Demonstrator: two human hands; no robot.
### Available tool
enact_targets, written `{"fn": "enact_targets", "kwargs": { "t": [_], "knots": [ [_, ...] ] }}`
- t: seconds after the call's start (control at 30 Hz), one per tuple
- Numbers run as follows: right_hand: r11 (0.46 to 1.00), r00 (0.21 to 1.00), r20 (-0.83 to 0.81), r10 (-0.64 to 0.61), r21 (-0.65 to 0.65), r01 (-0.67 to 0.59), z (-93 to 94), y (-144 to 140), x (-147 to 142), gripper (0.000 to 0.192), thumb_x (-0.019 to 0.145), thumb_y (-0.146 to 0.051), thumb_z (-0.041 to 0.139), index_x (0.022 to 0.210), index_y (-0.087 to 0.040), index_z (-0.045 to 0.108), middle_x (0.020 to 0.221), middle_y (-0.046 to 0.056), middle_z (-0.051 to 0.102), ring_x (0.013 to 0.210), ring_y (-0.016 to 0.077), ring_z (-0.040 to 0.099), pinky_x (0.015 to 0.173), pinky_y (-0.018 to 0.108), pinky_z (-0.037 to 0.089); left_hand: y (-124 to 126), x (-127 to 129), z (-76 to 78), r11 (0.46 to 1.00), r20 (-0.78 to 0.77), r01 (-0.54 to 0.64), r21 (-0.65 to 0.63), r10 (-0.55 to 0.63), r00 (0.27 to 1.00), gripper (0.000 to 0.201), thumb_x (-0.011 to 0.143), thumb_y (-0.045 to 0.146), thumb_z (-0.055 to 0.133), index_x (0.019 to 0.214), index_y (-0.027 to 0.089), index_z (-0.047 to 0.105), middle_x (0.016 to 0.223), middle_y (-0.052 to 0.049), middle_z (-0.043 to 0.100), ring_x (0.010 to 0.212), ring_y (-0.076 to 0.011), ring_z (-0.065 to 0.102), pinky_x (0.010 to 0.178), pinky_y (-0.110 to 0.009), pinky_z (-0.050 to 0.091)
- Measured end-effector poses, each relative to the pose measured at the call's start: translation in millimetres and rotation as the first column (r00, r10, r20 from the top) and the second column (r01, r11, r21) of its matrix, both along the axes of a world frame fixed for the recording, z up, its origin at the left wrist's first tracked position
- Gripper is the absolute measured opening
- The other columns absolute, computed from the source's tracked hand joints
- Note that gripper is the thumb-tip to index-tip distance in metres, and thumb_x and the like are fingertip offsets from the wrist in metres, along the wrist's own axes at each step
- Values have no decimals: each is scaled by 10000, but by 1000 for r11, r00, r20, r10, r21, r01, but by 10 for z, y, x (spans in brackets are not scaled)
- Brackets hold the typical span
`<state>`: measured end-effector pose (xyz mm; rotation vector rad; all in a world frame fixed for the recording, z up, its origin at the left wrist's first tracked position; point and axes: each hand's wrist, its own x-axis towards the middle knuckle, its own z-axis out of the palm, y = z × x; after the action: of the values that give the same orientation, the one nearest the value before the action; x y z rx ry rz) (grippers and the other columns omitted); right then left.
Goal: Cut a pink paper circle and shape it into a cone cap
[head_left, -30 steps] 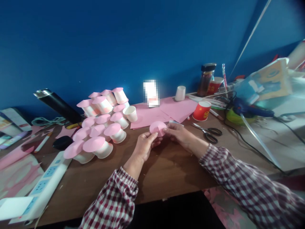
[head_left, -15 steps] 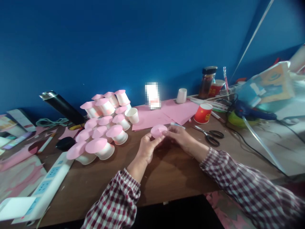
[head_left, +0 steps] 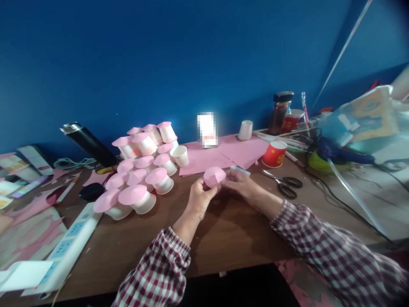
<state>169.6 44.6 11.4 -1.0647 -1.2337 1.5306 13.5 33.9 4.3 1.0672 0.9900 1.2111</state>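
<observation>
Both my hands hold a small pink paper disc [head_left: 213,175] curled into a shallow cone, just above the brown table [head_left: 134,243]. My left hand [head_left: 198,199] pinches its lower left edge. My right hand [head_left: 243,186] grips its right edge, where the paper overlaps. To the left stands a heap of white paper cups capped with pink paper cones [head_left: 140,170]. One open white cup [head_left: 180,155] sits at the heap's right side. Pink paper sheets [head_left: 223,153] lie flat behind my hands.
Scissors [head_left: 284,184] lie right of my hands beside a red paper cup [head_left: 273,154]. A glue gun [head_left: 338,150], cables, a jar [head_left: 280,107] and an upturned white cup [head_left: 245,130] crowd the back right. A white power strip [head_left: 64,247], black flask [head_left: 89,144] and pink scraps sit left.
The view has drifted slightly, so everything sits a little lower and further right. My hands have curled the pink disc tighter into a cone; its overlap has closed.
</observation>
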Motion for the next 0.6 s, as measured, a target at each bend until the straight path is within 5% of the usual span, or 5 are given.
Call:
{"fn": "enact_targets", "kwargs": {
  "t": [0.6],
  "knots": [
    [999,999,-24,35,0,-35,2,2,1,351,616,-353,769,856,-169,590,736,9,649,626,112,564,514,205,380,-4,-54,101,989,50,71,-128,-65,997,461,685,482,674,998,147,629,872,-66,674,762,-157,625,613,-244,511]
  ]
}}
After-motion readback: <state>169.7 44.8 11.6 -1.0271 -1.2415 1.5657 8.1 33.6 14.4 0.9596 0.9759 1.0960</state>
